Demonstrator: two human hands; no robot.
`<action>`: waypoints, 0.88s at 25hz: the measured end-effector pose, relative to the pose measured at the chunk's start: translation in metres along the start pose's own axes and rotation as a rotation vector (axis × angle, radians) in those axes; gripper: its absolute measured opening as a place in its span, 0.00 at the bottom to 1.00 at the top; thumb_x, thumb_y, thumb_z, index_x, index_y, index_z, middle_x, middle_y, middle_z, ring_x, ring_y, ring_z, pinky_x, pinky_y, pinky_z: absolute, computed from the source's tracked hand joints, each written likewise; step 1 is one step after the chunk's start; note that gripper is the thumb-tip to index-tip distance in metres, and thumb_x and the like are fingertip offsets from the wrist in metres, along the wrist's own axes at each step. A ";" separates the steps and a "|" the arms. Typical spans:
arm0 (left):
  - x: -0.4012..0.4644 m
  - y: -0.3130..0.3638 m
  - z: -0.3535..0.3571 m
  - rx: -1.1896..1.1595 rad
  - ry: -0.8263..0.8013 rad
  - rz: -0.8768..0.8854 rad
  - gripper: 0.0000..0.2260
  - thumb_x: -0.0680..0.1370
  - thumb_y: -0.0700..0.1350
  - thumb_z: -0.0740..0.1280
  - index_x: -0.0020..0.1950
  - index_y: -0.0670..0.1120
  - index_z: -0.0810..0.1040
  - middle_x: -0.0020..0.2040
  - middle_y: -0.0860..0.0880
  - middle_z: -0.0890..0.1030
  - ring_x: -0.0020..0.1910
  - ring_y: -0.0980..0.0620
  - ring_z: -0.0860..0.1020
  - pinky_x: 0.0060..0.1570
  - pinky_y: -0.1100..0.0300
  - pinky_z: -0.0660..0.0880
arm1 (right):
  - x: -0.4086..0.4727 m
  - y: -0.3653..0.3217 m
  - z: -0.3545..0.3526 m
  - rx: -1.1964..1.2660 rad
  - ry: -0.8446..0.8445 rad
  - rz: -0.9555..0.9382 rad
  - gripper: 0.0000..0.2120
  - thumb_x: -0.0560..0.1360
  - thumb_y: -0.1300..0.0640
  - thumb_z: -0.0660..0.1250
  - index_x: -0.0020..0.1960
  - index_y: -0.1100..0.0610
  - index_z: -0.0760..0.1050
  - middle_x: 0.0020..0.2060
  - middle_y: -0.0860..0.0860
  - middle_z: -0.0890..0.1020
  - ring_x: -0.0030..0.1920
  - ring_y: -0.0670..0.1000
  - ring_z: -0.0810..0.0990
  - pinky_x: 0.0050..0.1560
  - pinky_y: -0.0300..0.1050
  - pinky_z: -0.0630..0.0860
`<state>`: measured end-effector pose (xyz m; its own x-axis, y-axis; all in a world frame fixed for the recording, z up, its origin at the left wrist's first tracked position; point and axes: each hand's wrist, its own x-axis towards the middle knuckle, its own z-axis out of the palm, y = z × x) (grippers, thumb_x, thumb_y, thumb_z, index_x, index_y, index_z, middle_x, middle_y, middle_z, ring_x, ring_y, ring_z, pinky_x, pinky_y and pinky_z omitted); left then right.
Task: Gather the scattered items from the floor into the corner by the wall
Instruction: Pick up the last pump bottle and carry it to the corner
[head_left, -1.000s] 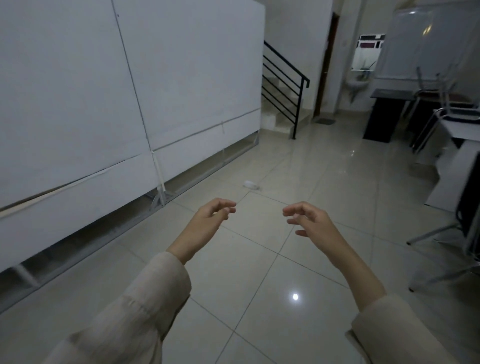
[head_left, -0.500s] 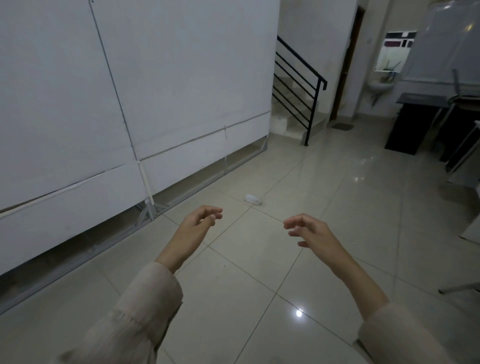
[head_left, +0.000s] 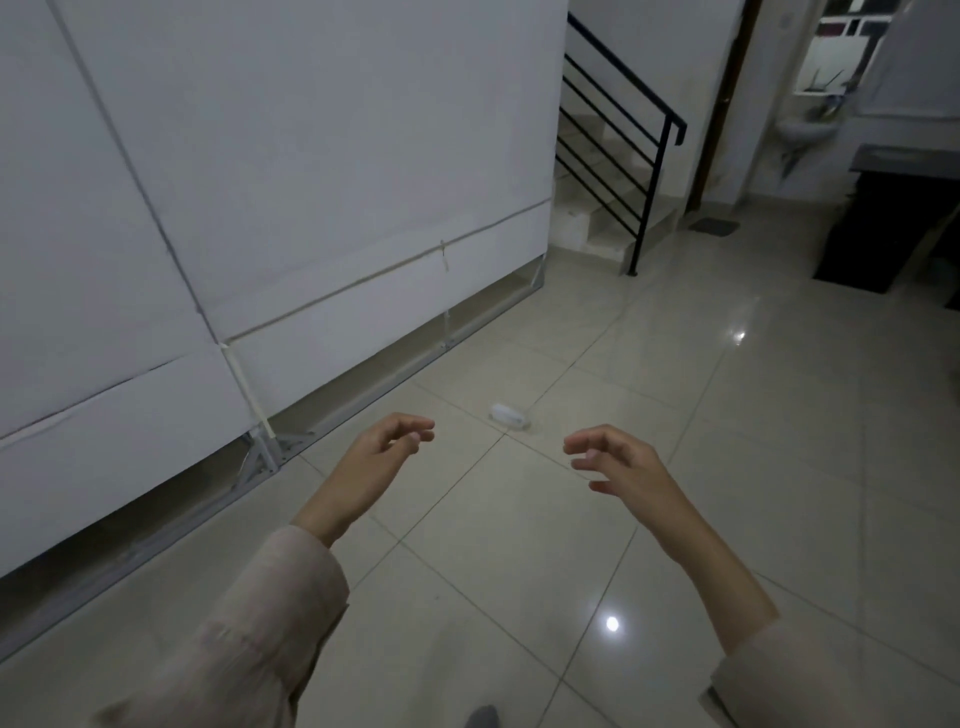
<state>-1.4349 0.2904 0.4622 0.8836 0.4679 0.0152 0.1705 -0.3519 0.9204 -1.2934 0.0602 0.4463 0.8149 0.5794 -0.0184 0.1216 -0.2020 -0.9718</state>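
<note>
A small white item (head_left: 508, 415) lies on the beige tiled floor (head_left: 727, 467), a short way in front of both hands and between them. My left hand (head_left: 384, 449) hovers in the air with fingers loosely curled and holds nothing. My right hand (head_left: 615, 460) is raised at the same height, fingers loosely bent, also holding nothing. Neither hand touches the item. Cream sleeves cover both forearms.
A white panel wall (head_left: 311, 182) on a metal frame runs along the left. Behind it are steps with a black railing (head_left: 623, 150). A dark cabinet (head_left: 893, 223) stands at the far right, a sink (head_left: 802, 130) behind it. A dark shoe tip (head_left: 480, 718) shows at the bottom edge.
The view has swung left and moved nearer the white item. The chairs and desk at the right have left the view. Both hands keep the same loose pose.
</note>
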 end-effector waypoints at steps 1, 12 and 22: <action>0.032 -0.001 -0.001 -0.002 -0.002 -0.009 0.10 0.80 0.42 0.57 0.55 0.52 0.75 0.52 0.56 0.79 0.52 0.60 0.76 0.47 0.67 0.69 | 0.030 0.002 -0.005 0.011 0.018 0.014 0.13 0.77 0.64 0.58 0.45 0.50 0.77 0.49 0.48 0.81 0.51 0.49 0.80 0.50 0.44 0.74; 0.315 -0.010 0.050 0.002 -0.141 -0.033 0.10 0.80 0.41 0.58 0.56 0.48 0.76 0.52 0.54 0.80 0.51 0.62 0.76 0.43 0.78 0.69 | 0.296 0.041 -0.053 0.076 0.111 0.110 0.12 0.78 0.64 0.56 0.47 0.53 0.77 0.49 0.48 0.81 0.51 0.49 0.80 0.50 0.44 0.74; 0.531 -0.027 0.111 -0.107 -0.017 -0.128 0.10 0.80 0.41 0.58 0.55 0.50 0.76 0.52 0.56 0.80 0.53 0.60 0.76 0.49 0.68 0.70 | 0.529 0.080 -0.136 0.009 0.059 0.154 0.14 0.77 0.64 0.56 0.45 0.50 0.76 0.46 0.47 0.81 0.49 0.50 0.79 0.46 0.43 0.72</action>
<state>-0.9224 0.4586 0.4018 0.8649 0.4896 -0.1108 0.2358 -0.2014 0.9507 -0.7750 0.2432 0.3909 0.8554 0.4946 -0.1534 -0.0120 -0.2773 -0.9607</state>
